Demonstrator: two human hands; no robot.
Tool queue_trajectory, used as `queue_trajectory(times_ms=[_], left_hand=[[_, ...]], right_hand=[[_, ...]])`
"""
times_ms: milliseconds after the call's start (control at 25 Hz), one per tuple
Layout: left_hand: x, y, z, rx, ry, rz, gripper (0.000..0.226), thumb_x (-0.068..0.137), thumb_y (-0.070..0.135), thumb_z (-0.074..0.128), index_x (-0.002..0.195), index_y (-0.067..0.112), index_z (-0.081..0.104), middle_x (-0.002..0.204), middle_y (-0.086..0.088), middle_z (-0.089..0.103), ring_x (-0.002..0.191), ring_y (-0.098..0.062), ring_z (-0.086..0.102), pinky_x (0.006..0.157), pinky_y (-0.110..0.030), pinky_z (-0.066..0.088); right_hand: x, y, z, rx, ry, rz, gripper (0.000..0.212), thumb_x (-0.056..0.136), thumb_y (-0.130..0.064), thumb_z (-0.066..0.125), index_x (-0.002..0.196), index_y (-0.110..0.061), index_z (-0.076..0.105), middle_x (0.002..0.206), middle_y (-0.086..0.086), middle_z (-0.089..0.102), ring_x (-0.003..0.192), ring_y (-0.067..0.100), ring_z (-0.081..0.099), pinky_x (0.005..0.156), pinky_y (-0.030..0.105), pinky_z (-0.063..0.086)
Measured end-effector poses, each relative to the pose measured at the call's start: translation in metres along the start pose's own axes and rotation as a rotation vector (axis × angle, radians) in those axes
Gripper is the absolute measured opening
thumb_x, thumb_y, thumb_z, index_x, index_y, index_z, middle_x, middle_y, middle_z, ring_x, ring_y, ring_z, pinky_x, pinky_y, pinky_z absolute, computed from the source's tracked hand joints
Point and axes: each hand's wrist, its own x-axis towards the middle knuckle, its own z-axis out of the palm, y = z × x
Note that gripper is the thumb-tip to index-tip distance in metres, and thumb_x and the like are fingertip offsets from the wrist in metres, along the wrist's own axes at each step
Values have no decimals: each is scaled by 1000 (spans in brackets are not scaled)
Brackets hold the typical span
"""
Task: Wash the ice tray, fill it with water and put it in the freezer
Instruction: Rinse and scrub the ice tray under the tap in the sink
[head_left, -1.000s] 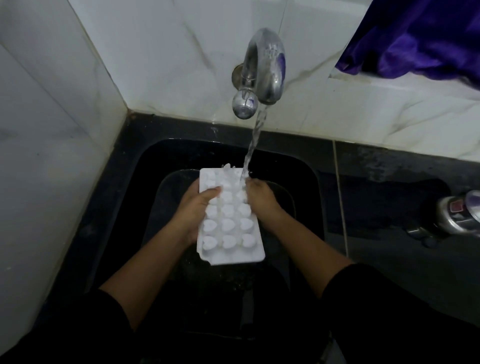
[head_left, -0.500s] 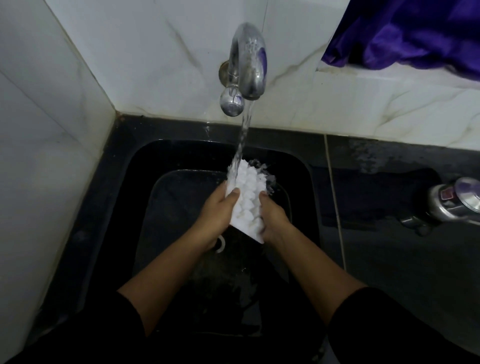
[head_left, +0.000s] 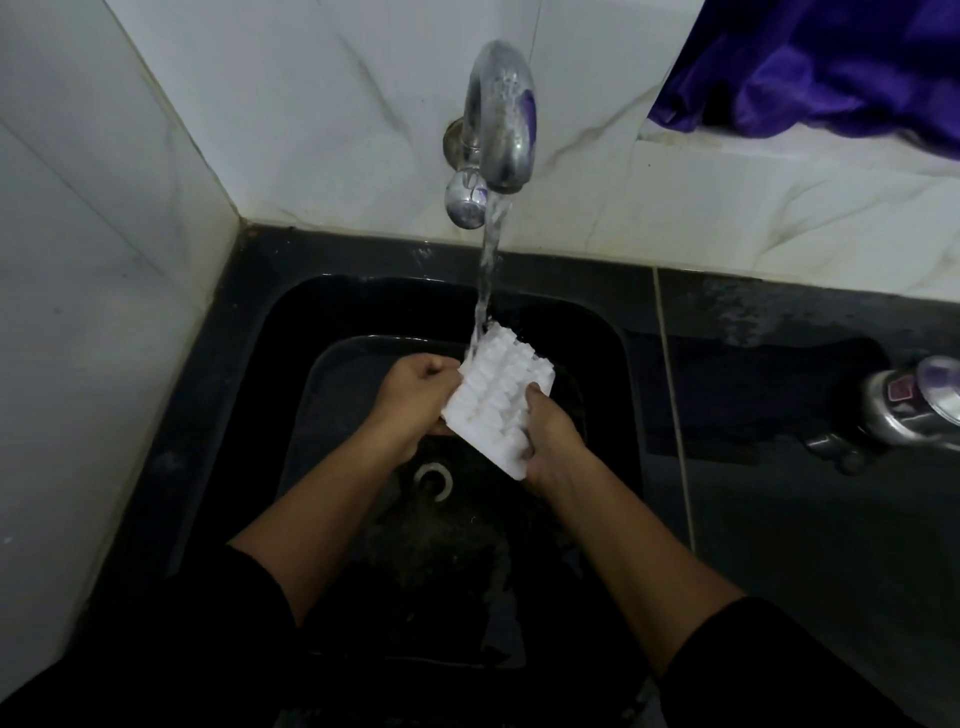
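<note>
The left hand (head_left: 415, 402) and right hand (head_left: 550, 441) are closed on the tray (head_left: 493, 400), held underside up over the sink (head_left: 613, 338) beneath the tap (head_left: 501, 119). A slip is likely, since wet plastic is gripped only at its edges.

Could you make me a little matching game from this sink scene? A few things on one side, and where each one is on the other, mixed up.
Things:
1. white plastic ice tray
2. shiny chrome tap
3. purple cloth
4. round silver drain ring

Places:
A. on the white ledge at the upper right
B. at the bottom of the black sink
C. held bumpy side up between the left hand and the right hand, under the running water
D. fixed to the white marble wall above the sink

Pairs: 1-C, 2-D, 3-A, 4-B
</note>
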Motion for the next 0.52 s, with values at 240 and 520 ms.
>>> queue_trajectory(times_ms=[240,520], left_hand=[[10,-4,-3,162,17,-5,19,100,30,66,112,18,74,107,-4,79,92,-18,75,76,-34,62],[1,-15,6,128,-43,-65,26,108,16,46,106,10,72,102,-11,76,82,-17,71,68,-29,56]], right_hand=[[-19,0,-24,-269,-30,-25,45,103,-49,58,121,-8,67,103,7,74,86,23,73,56,26,54],[-22,4,-36,-413,-43,-124,52,100,-56,58,119,-9,68,103,8,77,88,26,76,68,33,60]])
